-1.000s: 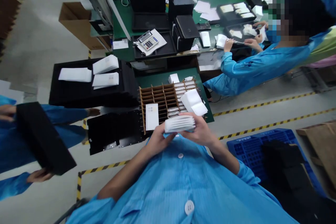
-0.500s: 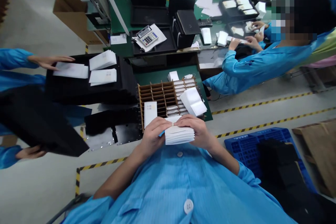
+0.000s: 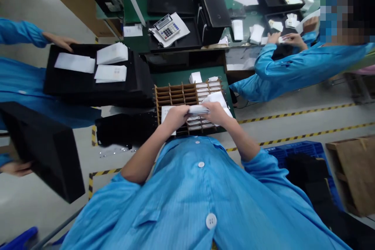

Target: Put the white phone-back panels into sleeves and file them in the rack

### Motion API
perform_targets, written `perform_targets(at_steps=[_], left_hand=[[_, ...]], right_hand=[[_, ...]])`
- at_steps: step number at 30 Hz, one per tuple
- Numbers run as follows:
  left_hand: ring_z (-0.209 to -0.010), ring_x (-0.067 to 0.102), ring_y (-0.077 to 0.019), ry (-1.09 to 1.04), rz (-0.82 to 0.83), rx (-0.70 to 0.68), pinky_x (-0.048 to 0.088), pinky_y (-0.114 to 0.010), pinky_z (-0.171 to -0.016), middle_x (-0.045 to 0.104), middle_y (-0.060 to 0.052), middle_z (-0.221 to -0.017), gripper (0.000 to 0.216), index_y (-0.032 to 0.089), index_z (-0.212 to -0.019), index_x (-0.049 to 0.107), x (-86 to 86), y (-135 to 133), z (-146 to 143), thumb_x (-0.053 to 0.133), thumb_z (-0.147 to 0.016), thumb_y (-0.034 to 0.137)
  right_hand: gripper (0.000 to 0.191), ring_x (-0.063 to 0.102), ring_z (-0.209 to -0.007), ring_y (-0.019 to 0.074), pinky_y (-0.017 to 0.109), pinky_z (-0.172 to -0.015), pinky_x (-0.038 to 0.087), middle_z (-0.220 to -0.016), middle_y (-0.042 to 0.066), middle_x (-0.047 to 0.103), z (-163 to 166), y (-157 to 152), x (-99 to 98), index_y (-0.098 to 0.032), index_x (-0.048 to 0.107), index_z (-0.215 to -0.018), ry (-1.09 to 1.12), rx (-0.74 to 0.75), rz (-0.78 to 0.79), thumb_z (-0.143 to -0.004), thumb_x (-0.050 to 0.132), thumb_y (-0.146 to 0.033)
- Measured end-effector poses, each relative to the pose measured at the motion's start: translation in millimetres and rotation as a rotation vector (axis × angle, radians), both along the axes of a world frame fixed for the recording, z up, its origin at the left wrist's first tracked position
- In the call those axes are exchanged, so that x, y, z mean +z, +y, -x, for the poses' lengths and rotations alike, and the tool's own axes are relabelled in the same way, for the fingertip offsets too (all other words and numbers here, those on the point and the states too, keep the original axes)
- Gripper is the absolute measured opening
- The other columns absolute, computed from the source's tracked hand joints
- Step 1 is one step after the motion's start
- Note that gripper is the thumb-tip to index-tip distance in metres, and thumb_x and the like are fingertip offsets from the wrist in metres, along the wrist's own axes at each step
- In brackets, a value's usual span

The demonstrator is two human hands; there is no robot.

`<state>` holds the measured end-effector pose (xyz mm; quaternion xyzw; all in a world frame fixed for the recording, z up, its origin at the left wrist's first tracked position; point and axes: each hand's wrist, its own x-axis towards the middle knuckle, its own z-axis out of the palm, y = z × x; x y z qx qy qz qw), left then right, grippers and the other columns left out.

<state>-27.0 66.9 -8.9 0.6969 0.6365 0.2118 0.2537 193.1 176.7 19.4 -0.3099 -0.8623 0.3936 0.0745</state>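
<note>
My left hand (image 3: 177,117) and my right hand (image 3: 217,113) grip opposite ends of a stack of white paper pieces (image 3: 198,109), its layered edges showing between them. Both hands are closed on it, above a brown divided box (image 3: 172,94). White papers fill several of the box's right-hand slots, while many left-hand slots show bare dividers. A printed white sheet (image 3: 166,114) lies over the box's left side, close to my left hand. Behind my right hand rests another white paper bundle (image 3: 219,98), partly hidden by it.
At left, a person's hand (image 3: 62,41) touches black stacked trays (image 3: 88,86) bearing white bundles; their other hand holds a tilted black tray (image 3: 55,152). A co-worker (image 3: 281,66) handles white pieces at right. A calculator (image 3: 166,27) lies on the bench. Behind me stands a blue pallet (image 3: 310,148).
Both my hands have moved forward with the paper stack, from near my body to over the divided box. The person at left has lowered the tilted tray and shifted a hand to the stack's edge.
</note>
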Motion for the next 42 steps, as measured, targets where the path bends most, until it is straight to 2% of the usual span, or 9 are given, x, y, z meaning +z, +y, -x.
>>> perform_targets(at_steps=[4,7,10,17,23,29,35,39,42], left_hand=[[-0.090,0.070,-0.0260,0.063,0.022,-0.012,0.049,-0.033,-0.080,0.078,-0.010,-0.097,0.009,0.016,-0.095,0.076,-20.5,41.2,14.8,0.071,-0.088,0.017],[-0.083,0.068,-0.0238,0.044,0.045,-0.017,0.047,-0.032,-0.077,0.077,-0.009,-0.091,0.006,0.017,-0.085,0.075,-37.5,47.6,16.8,0.069,-0.087,0.016],[-0.083,0.068,-0.0233,0.004,0.059,0.012,0.047,-0.031,-0.077,0.077,-0.009,-0.090,0.009,0.017,-0.083,0.075,-51.8,45.3,13.7,0.067,-0.088,0.015],[-0.083,0.070,-0.0229,-0.058,0.055,0.043,0.046,-0.031,-0.077,0.079,-0.009,-0.091,0.016,0.017,-0.089,0.079,-71.6,45.1,10.0,0.063,-0.087,0.014],[-0.082,0.071,-0.0233,-0.023,0.059,0.042,0.046,-0.031,-0.075,0.080,-0.008,-0.089,0.014,0.018,-0.086,0.080,-79.2,43.7,15.4,0.066,-0.088,0.019],[-0.086,0.073,-0.0237,-0.083,0.034,0.066,0.048,-0.030,-0.078,0.081,-0.008,-0.093,0.019,0.019,-0.089,0.081,-85.6,35.7,12.3,0.063,-0.089,0.013],[-0.091,0.075,-0.0254,-0.128,0.054,0.095,0.049,-0.030,-0.081,0.082,-0.010,-0.098,0.016,0.017,-0.089,0.081,-95.5,30.6,14.2,0.066,-0.089,0.011],[-0.092,0.073,-0.0254,-0.063,0.095,0.106,0.050,-0.031,-0.082,0.080,-0.012,-0.098,0.014,0.016,-0.088,0.080,-102.5,33.4,11.5,0.067,-0.088,0.010],[-0.094,0.071,-0.0241,-0.051,0.096,0.107,0.051,-0.031,-0.084,0.077,-0.012,-0.100,0.013,0.015,-0.089,0.079,-100.3,34.1,9.3,0.068,-0.085,0.008]], right_hand=[[0.025,0.069,-0.084,0.0207,0.025,-0.077,0.045,-0.093,0.007,0.081,18.1,40.0,-28.7,-0.012,0.079,-0.105,-0.030,0.004,-0.023,-0.084,0.076,-0.026],[0.024,0.068,-0.083,0.0201,0.025,-0.076,0.043,-0.090,0.006,0.080,19.1,50.7,-45.9,-0.012,0.079,-0.102,-0.030,0.023,-0.026,-0.084,0.076,-0.027],[0.026,0.068,-0.084,0.0209,0.025,-0.077,0.043,-0.092,0.007,0.080,14.5,55.1,-54.5,-0.012,0.079,-0.104,-0.047,0.029,-0.040,-0.084,0.077,-0.029],[0.025,0.071,-0.095,0.0245,0.026,-0.081,0.043,-0.104,0.010,0.081,14.4,59.4,-42.1,-0.014,0.077,-0.111,-0.163,0.137,-0.137,-0.090,0.079,-0.026],[0.019,0.072,-0.100,0.0278,0.028,-0.082,0.041,-0.109,0.014,0.081,27.0,52.4,-24.6,-0.014,0.076,-0.112,-0.297,0.231,-0.238,-0.094,0.075,-0.022],[0.017,0.072,-0.101,0.0298,0.030,-0.081,0.041,-0.108,0.017,0.080,30.2,49.1,-16.2,-0.014,0.075,-0.111,-0.386,0.292,-0.279,-0.095,0.072,-0.017],[0.023,0.072,-0.100,0.0303,0.032,-0.082,0.043,-0.108,0.019,0.080,46.0,37.8,-18.5,-0.012,0.076,-0.115,-0.466,0.313,-0.291,-0.096,0.061,-0.013],[0.025,0.073,-0.100,0.0294,0.031,-0.082,0.043,-0.111,0.019,0.080,52.0,35.3,-29.0,-0.013,0.075,-0.119,-0.508,0.323,-0.285,-0.098,0.062,-0.015],[0.025,0.073,-0.101,0.0287,0.031,-0.082,0.044,-0.112,0.020,0.080,52.5,35.2,-37.4,-0.012,0.074,-0.120,-0.513,0.329,-0.284,-0.099,0.061,-0.015]])
